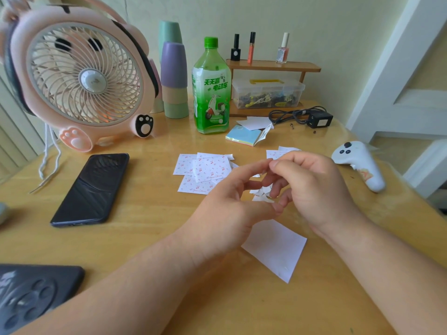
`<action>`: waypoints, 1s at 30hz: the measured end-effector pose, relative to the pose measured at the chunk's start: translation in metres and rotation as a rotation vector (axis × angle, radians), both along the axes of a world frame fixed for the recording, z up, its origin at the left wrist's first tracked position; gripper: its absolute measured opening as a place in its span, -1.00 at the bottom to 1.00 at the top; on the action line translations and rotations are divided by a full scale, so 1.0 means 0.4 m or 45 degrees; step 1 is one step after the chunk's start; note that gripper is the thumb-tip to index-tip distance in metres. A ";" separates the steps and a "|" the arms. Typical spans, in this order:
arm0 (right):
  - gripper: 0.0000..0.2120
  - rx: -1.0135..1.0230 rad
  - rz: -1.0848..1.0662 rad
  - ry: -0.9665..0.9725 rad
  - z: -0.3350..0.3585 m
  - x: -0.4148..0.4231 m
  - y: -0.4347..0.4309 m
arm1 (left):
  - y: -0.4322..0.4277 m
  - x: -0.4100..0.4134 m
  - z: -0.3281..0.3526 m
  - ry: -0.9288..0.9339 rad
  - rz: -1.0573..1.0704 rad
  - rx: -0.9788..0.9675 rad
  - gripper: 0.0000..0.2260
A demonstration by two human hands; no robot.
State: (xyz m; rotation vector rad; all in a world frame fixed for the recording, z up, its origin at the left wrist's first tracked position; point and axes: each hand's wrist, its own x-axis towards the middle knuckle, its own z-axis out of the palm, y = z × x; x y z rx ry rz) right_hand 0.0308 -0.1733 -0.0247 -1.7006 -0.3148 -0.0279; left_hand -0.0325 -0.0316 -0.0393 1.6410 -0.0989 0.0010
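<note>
While left hand [229, 204] and right hand [314, 189] pinch folded paper scrap [262, 196], white sheet [278, 250] beneath, cherry-print papers [205, 168] beyond

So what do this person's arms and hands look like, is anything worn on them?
The left forearm and right forearm are bare, no sleeves in view. The left hand and right hand wear no gloves; no ring, watch or bracelet shows.
</note>
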 end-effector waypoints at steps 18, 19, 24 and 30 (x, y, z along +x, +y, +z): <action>-0.73 0.099 0.035 0.037 -0.001 0.002 0.001 | 0.002 0.000 0.004 -0.040 -0.014 -0.015 -0.43; -0.72 0.104 0.035 0.040 0.000 0.002 0.001 | 0.002 0.001 0.002 -0.036 -0.007 -0.014 -0.42; -0.83 0.158 0.057 0.083 0.000 0.004 0.001 | -0.002 -0.002 0.004 -0.076 0.027 0.060 -0.42; -0.81 0.240 0.064 0.157 -0.001 0.002 0.002 | -0.004 -0.012 0.018 -0.134 0.014 0.206 -0.53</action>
